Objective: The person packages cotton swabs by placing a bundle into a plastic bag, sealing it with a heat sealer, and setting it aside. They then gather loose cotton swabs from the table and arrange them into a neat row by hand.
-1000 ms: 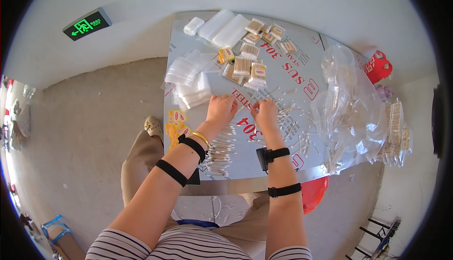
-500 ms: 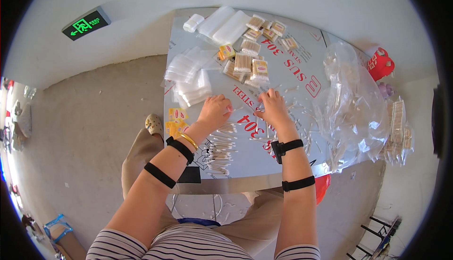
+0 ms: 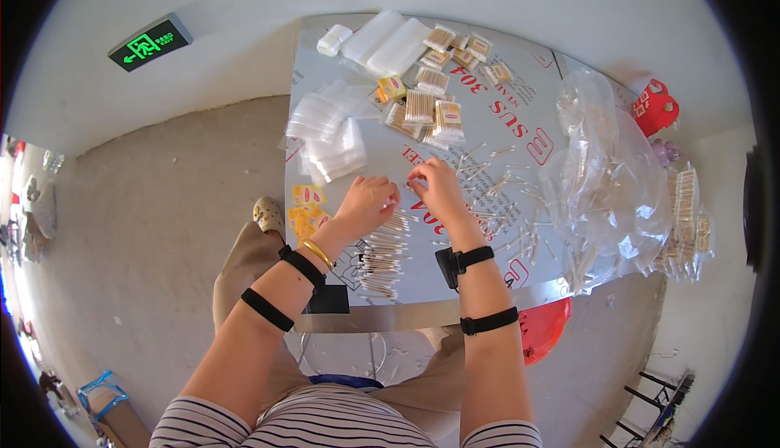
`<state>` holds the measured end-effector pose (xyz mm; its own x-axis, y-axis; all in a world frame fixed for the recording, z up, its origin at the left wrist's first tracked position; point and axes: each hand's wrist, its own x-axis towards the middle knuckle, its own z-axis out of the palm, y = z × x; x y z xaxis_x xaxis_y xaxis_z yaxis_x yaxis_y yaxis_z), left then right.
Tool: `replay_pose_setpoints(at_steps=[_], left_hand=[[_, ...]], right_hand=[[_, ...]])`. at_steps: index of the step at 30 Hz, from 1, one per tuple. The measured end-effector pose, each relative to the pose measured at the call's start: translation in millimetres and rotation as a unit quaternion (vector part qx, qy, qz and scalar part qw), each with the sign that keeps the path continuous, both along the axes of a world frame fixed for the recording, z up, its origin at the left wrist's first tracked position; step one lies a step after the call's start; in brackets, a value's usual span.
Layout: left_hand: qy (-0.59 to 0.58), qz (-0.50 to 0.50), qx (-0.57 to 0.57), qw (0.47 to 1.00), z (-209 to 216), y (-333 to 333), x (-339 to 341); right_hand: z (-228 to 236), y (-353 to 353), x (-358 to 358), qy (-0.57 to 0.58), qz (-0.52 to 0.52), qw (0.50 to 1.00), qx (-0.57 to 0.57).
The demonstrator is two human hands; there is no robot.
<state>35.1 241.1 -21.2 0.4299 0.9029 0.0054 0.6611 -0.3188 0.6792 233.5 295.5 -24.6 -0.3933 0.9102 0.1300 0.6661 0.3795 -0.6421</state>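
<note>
My left hand (image 3: 370, 203) is closed, with its fingers curled above the upper end of a long pile of cotton swabs (image 3: 382, 257). Whatever lies within those fingers is hidden. Close on its right, my right hand (image 3: 437, 190) has thumb and fingertips pinched together; I cannot make out what is between them. Loose cotton swabs (image 3: 496, 184) lie scattered to the right of this hand. Small yellow cards (image 3: 307, 208) rest left of my left wrist. Beyond the hands sit filled packs of cotton swabs (image 3: 419, 108), several of them stacked.
Clear plastic sleeves (image 3: 333, 143) lie at the table's left, with more clear bags (image 3: 390, 46) at the back. A large transparent bag (image 3: 605, 196) spreads over the right side, beside bundled packs (image 3: 689, 212). A red bag (image 3: 544, 330) hangs below the front edge.
My right hand has moved left from the loose swabs and now is close to my left hand, its fingers pinched. The left hand has shifted only slightly.
</note>
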Motion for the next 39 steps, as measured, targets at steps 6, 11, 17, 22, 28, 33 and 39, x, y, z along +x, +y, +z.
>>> replay_pose_setpoints(at_steps=[6, 11, 17, 22, 28, 33, 39], left_hand=[[0.03, -0.036, 0.143, 0.989, 1, -9, 13], [0.284, -0.099, 0.103, 0.948, -15, -12, 28], [0.253, -0.093, 0.137, 0.953, -11, -23, 18], [0.245, -0.084, 0.139, 0.956, -9, -37, -4], [0.244, -0.059, 0.14, 0.958, -10, -40, -7], [0.232, -0.055, 0.131, 0.962, -9, -40, -6], [0.245, -0.055, 0.133, 0.959, -10, -40, -7]], right_hand=[[10, -27, 52, 0.001, -0.102, 0.994, -0.042], [9, -54, 54, -0.066, -0.099, 0.993, -0.026], [-6, -44, 47, -0.081, -0.107, 0.991, 0.013], [4, -36, 18, -0.045, -0.065, 0.997, 0.015], [7, -44, 7, -0.044, -0.019, 0.999, 0.016], [-6, -42, 5, -0.076, -0.032, 0.996, 0.035], [3, -29, 4, -0.058, -0.084, 0.994, 0.039]])
